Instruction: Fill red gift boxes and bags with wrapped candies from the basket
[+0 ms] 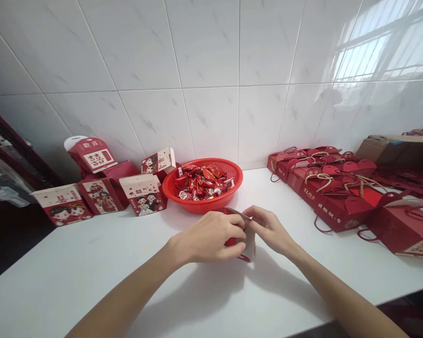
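Both hands are on a small red and grey-white gift box (248, 244) at the middle of the white table. My left hand (215, 237) is wrapped round its left side, fingers bent over the top and front. My right hand (270, 227) pinches the box's upper right edge. A bit of twisted cord shows at the box's right side. The box's contents are hidden. Just behind my hands is a red plastic basket (202, 205) holding several red-wrapped candies (204, 180).
Several printed red and cream boxes (146, 195) stand at the left of the white table (91, 281). Rows of red boxes with cord handles (324, 188) fill the right side, with a brown cardboard box (380, 152) behind. A tiled wall (211, 112) closes off the back.
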A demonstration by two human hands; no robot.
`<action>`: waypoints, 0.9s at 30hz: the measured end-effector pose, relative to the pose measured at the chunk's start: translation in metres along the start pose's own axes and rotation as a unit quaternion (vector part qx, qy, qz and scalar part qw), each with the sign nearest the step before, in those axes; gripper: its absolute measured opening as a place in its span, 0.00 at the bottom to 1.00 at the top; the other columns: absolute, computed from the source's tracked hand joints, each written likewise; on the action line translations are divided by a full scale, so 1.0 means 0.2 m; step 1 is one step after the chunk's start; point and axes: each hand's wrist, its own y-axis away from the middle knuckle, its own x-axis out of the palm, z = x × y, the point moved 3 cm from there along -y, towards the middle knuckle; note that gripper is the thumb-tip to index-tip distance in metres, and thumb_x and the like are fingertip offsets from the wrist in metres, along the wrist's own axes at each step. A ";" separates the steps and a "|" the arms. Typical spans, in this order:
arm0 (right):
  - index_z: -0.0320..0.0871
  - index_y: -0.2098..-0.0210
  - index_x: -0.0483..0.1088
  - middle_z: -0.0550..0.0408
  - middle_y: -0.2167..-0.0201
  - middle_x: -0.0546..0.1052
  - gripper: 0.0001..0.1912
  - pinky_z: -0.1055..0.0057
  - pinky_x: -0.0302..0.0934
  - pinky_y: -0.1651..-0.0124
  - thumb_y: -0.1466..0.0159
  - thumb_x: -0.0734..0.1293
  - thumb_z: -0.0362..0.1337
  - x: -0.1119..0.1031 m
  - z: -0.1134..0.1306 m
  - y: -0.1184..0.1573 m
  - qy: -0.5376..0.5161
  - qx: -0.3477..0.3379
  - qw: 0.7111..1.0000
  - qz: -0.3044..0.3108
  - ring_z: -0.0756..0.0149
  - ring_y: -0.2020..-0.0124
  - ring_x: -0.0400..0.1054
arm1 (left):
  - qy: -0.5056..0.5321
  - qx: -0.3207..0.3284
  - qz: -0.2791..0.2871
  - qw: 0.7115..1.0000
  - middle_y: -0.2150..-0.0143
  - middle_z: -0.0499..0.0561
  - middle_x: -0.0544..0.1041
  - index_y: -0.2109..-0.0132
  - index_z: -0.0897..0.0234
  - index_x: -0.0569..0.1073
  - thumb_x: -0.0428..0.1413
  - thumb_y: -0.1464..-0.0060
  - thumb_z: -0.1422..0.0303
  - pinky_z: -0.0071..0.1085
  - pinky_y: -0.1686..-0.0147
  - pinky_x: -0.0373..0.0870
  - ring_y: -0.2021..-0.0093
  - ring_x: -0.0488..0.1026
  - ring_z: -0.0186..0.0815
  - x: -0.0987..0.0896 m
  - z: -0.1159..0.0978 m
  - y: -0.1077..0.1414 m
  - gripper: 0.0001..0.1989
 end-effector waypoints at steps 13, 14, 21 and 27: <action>0.43 0.67 0.72 0.56 0.69 0.76 0.08 0.72 0.59 0.71 0.45 0.62 0.31 -0.02 0.11 -0.10 0.033 -0.045 0.996 0.074 0.71 0.75 0.64 | -0.033 -0.155 0.016 0.987 0.72 0.48 0.67 0.66 0.63 0.77 0.53 0.40 0.67 0.28 0.76 0.54 0.75 0.64 0.31 -0.10 0.08 0.11 0.10; 0.44 0.67 0.71 0.55 0.68 0.76 0.07 0.72 0.59 0.71 0.44 0.62 0.31 -0.03 0.10 -0.10 0.033 -0.051 0.995 0.084 0.71 0.75 0.64 | -0.021 -0.170 0.014 0.985 0.73 0.47 0.67 0.64 0.64 0.78 0.53 0.40 0.66 0.28 0.76 0.54 0.75 0.64 0.32 -0.11 0.10 0.13 0.10; 0.47 0.60 0.76 0.53 0.61 0.77 0.18 0.70 0.59 0.67 0.42 0.58 0.28 -0.03 0.05 -0.09 0.108 -0.091 0.979 0.150 0.68 0.70 0.66 | 0.098 -0.254 0.026 0.962 0.68 0.44 0.69 0.35 0.60 0.69 0.61 0.47 0.50 0.27 0.68 0.63 0.69 0.68 0.34 -0.08 0.24 0.25 0.36; 0.51 0.36 0.61 0.50 0.49 0.75 0.28 0.67 0.66 0.58 0.35 0.67 0.43 0.01 -0.04 -0.07 0.052 -0.024 0.973 0.224 0.63 0.60 0.70 | 0.133 -0.265 0.001 0.955 0.43 0.57 0.71 0.27 0.54 0.54 0.62 0.51 0.44 0.39 0.48 0.70 0.43 0.70 0.49 0.00 0.27 0.34 0.50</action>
